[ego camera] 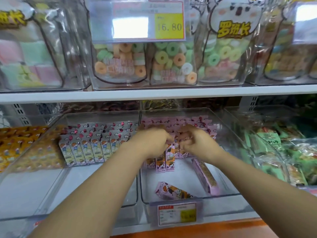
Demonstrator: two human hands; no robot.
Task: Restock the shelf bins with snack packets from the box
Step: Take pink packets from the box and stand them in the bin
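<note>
- Left hand [152,140] and right hand [195,140]: close together, nearly touching, fingers curled. Motion blur hides whether either pinches anything.
- Pink packets [165,162]: slim, cartoon-printed with an orange-brown panel. They stand upright in rows directly beneath both hands, inside the clear bin [228,194].
- Loose packet [171,192]: same print, lying flat, nearer the person than the hands.
- Second loose packet [205,176]: on its edge beside the right forearm.

Both bare forearms reach forward and converge; left hand [153,140] and right hand [195,140] sit just beside each other, backs up, fingers curled downward; any grip is lost in blur.
</note>
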